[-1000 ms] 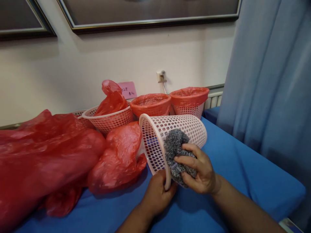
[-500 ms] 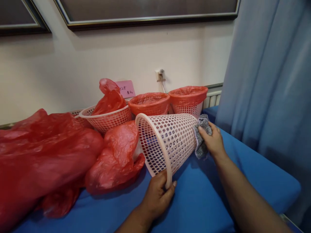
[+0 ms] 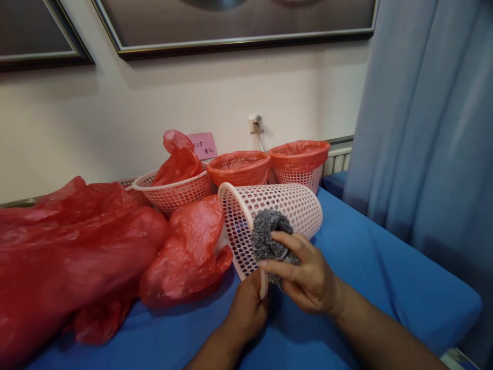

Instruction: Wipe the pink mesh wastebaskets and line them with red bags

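A pale pink perforated plastic basket [image 3: 292, 205] lies on its side on the blue surface, mouth towards me. My left hand [image 3: 246, 313] grips the lower rim of that basket. My right hand [image 3: 308, 277] is closed on a grey fuzzy cloth [image 3: 267, 237] and presses it against the basket's outer wall near the rim.
Crumpled red plastic bags [image 3: 77, 252] cover the left of the blue surface [image 3: 370, 257]. Behind stand three more baskets: one [image 3: 173, 190] with a loose red bag, two [image 3: 239, 167] [image 3: 300, 159] lined with red bags. A blue curtain [image 3: 423, 128] hangs at the right.
My right hand has drawn the grey cloth back along the basket wall from the far bottom end to the rim near me. My left hand kept its hold on the rim.
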Available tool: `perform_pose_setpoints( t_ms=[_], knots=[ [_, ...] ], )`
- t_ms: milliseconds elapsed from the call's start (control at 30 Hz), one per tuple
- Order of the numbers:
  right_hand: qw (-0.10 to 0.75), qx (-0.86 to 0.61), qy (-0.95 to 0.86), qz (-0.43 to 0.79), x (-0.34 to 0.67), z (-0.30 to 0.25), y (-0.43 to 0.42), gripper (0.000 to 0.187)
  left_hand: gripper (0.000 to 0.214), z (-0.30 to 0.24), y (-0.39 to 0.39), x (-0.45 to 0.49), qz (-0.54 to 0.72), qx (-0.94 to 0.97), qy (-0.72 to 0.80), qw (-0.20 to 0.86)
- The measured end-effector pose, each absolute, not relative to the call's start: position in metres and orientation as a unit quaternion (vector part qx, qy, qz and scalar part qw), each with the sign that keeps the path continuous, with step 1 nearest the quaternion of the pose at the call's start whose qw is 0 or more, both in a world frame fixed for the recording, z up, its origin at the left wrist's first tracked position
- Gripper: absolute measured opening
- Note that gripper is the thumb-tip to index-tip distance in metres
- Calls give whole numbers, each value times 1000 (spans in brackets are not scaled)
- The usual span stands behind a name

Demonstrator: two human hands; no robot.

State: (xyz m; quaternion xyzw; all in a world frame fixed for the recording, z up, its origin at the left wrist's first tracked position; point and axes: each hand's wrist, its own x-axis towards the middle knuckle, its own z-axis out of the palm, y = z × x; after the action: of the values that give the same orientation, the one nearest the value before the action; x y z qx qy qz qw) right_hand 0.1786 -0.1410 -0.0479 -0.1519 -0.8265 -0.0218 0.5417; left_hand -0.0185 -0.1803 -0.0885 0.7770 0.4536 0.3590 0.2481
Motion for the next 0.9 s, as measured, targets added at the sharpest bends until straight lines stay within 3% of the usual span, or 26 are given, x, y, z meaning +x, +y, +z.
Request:
perform_pose_setpoints(
  t_ms=[133, 267, 433, 600, 733, 900],
  knots=[
    [583, -382, -717, 26, 199, -63, -97, 47, 70, -83, -176, -20, 353, 779, 459, 241],
    [578, -550, -597, 87, 225, -72, -56, 49, 67, -81, -175, -20, 332, 787, 458, 246],
    [590, -329, -736, 43, 206, -55, -100, 67, 62, -83, -172, -19, 321, 791, 468, 229],
    [543, -139, -823, 88, 185, -39, -147, 69, 44, -78, -177, -18, 353, 763, 463, 281],
    [517, -146, -833, 133, 186, -44, -137, 63, 39, -74, -181, -19, 415, 729, 453, 301],
    [603, -340, -712, 115, 199, -61, -96, 49, 38, -74, -180, -22, 431, 709, 476, 293]
  ],
)
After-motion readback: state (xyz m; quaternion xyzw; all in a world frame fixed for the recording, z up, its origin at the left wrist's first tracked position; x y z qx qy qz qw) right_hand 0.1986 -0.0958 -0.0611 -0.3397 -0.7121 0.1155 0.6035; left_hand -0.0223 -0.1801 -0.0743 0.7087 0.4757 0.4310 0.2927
